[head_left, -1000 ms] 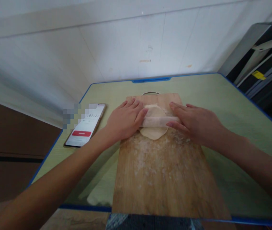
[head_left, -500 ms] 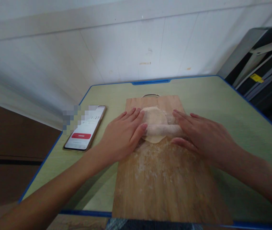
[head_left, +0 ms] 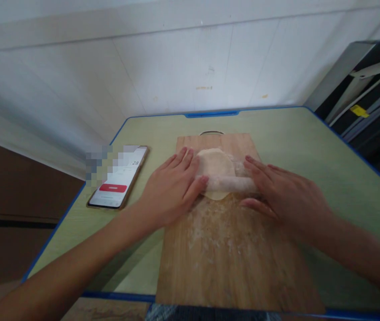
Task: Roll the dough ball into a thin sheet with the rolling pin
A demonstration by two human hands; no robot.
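Observation:
A whitish rolling pin (head_left: pixel 228 183) lies crosswise over a thin, round sheet of dough (head_left: pixel 215 162) on a wooden cutting board (head_left: pixel 237 267). My left hand (head_left: pixel 173 187) rests flat over the pin's left end, fingers stretched forward and thumb on the near side. Over its right end lies my right hand (head_left: pixel 280 194), also with straight fingers and the thumb apart. Both palms hide the ends of the pin. Flour is scattered on the board around the dough.
A phone (head_left: pixel 118 178) with a lit screen and a red button lies left of the board on the pale green, blue-edged table (head_left: pixel 136 133). Behind stands a white wall (head_left: pixel 183 67). Dark folded items with a metal frame (head_left: pixel 373 89) lean at the right.
The rolling pin and both hands have shifted very slightly toward me over the dough. Seconds on the phone screen went from 27 to 28.

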